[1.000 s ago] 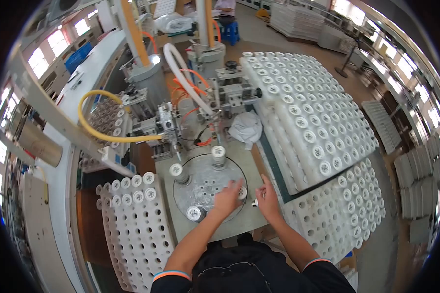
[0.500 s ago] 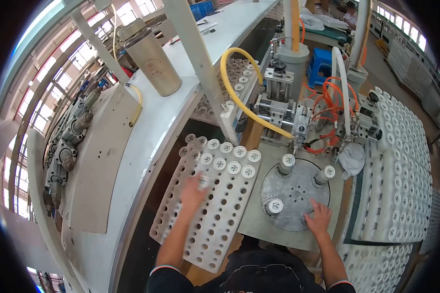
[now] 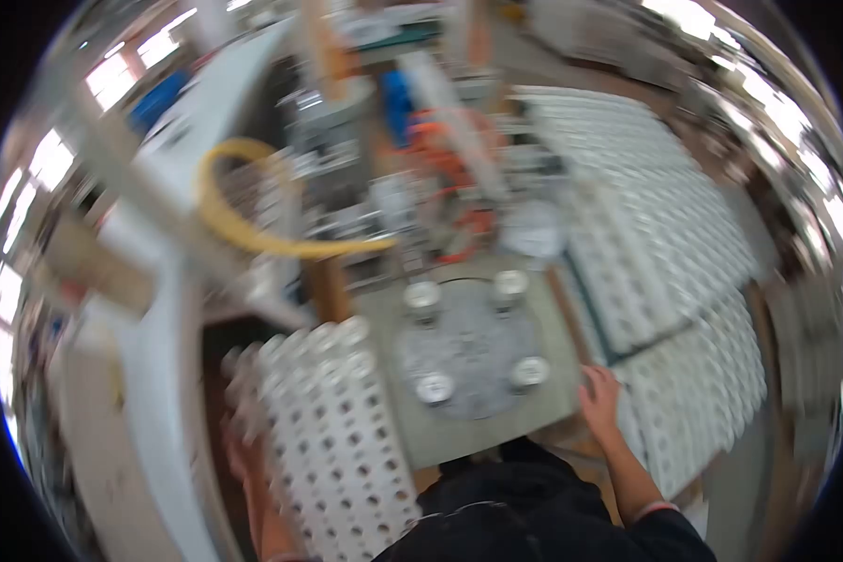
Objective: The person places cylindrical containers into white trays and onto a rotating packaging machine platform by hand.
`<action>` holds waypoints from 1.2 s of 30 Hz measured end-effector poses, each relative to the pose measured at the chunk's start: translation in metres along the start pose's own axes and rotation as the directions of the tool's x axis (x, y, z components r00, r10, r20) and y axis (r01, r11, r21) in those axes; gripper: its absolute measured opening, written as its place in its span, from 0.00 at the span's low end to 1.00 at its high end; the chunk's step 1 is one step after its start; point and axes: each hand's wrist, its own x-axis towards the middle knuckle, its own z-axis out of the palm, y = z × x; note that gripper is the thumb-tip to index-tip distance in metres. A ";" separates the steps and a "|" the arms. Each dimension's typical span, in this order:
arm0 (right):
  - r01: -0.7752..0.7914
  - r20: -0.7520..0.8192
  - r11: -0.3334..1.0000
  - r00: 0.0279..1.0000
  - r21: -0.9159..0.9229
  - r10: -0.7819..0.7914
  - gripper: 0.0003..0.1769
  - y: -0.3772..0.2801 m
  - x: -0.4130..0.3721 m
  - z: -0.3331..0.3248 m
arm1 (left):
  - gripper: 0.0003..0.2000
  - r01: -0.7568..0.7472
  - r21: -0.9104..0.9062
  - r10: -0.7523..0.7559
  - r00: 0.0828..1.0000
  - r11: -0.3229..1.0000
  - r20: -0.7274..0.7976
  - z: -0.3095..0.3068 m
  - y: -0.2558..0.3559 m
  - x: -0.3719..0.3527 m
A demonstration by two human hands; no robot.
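Observation:
My left hand (image 3: 242, 451) is at the left side of a white tray with rows of holes (image 3: 332, 440), close to some clear cups (image 3: 245, 393). Motion blur hides its fingers and whatever they may hold. White round pieces (image 3: 323, 342) fill the tray's far rows. My right hand (image 3: 601, 398) is open at the right edge of the machine's table (image 3: 562, 328), fingers stretched out and nothing seen in them. On the round grey turntable (image 3: 468, 347) stand several white round pieces, among them one at the front left (image 3: 435, 388) and another at the front right (image 3: 530, 373).
Behind the turntable rises a machine with a yellow hose (image 3: 281, 245) and orange tubes (image 3: 450, 140). Stacked white trays (image 3: 665, 225) fill the right side, with another filled tray (image 3: 698, 384) nearer me. A long white bench (image 3: 164, 375) runs along the left.
The view has swung right. My left hand went from over the tray's holes to its left side; my right hand left the turntable for the table's right edge. A piece now sits at the turntable's front right.

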 end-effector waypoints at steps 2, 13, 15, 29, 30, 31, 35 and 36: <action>-0.089 -0.100 0.996 0.991 -0.031 0.085 0.21 0.025 -0.001 -0.026 | 0.36 -0.349 -0.085 0.310 0.903 0.933 -0.298 0.050 -0.057 0.001; -0.399 -0.434 0.787 0.881 -0.470 0.188 0.25 0.220 0.046 -0.181 | 0.19 -0.196 -0.660 0.466 0.845 0.725 0.262 0.033 0.309 -0.085; -0.296 -0.303 0.790 0.941 -0.536 0.147 0.30 0.243 0.061 -0.171 | 0.29 -0.220 -0.680 0.614 0.671 0.700 0.414 0.004 0.415 -0.114; -0.265 -0.307 0.939 0.895 0.218 0.324 0.29 0.100 0.050 -0.153 | 0.13 -0.524 -0.538 0.749 0.516 0.660 0.417 0.009 0.476 -0.141; -0.169 -0.188 0.971 0.962 0.167 0.200 0.29 0.080 0.046 -0.130 | 0.13 -0.521 -0.535 0.745 0.521 0.665 0.418 0.011 0.468 -0.142; -0.064 -0.058 0.989 0.996 0.130 0.072 0.28 0.062 0.043 -0.104 | 0.12 -0.481 -0.558 0.731 0.533 0.676 0.426 0.016 0.460 -0.144; 0.105 0.215 0.966 0.964 0.238 -0.158 0.31 -0.021 0.065 -0.011 | 0.13 -0.416 -0.603 0.713 0.565 0.681 0.415 0.001 0.440 -0.143; 0.114 0.219 0.962 0.961 0.247 -0.170 0.31 -0.023 0.065 0.013 | 0.13 -0.412 -0.596 0.704 0.577 0.689 0.415 -0.001 0.436 -0.140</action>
